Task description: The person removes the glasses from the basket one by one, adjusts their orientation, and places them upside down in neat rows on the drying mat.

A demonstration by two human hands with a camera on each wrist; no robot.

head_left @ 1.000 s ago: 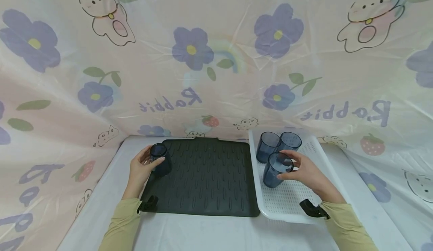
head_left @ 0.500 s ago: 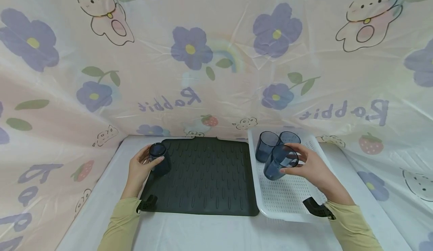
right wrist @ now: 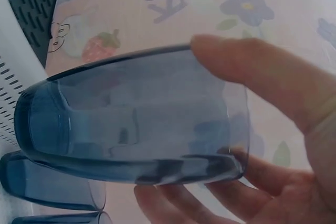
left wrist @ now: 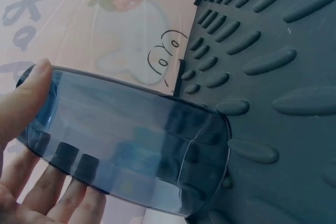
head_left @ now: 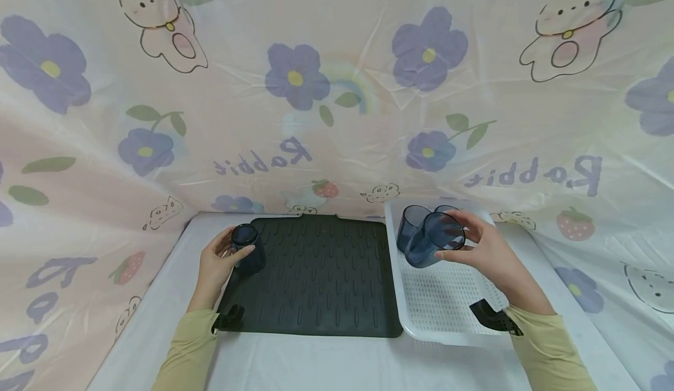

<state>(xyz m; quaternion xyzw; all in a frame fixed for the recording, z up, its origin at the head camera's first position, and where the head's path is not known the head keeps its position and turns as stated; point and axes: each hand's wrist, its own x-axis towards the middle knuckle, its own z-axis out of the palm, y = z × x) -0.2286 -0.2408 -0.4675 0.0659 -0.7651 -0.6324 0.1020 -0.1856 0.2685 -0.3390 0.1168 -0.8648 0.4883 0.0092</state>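
Observation:
In the head view my left hand (head_left: 218,268) grips a blue drinking glass (head_left: 248,250) that stands base up at the left edge of a black ridged drying mat (head_left: 321,285). The left wrist view shows this glass (left wrist: 131,140) between thumb and fingers, its rim at the mat. Over at the right, my right hand (head_left: 484,250) holds another blue glass (head_left: 432,242) near its rim, tilted, above a white perforated tray (head_left: 442,309). Thumb and fingers lie on opposite sides of that glass (right wrist: 136,119) in the right wrist view.
Behind the held glass, two more blue glasses stand in the tray: one (head_left: 409,227) at the left, the other (head_left: 446,208) mostly hidden. Mat and tray sit side by side on a white-covered table (head_left: 316,362). A printed curtain (head_left: 347,145) hangs right behind them.
My right hand has lifted its glass from the tray, upward and toward the back, and the glass now leans and covers part of the glasses behind. My left hand has stayed in place.

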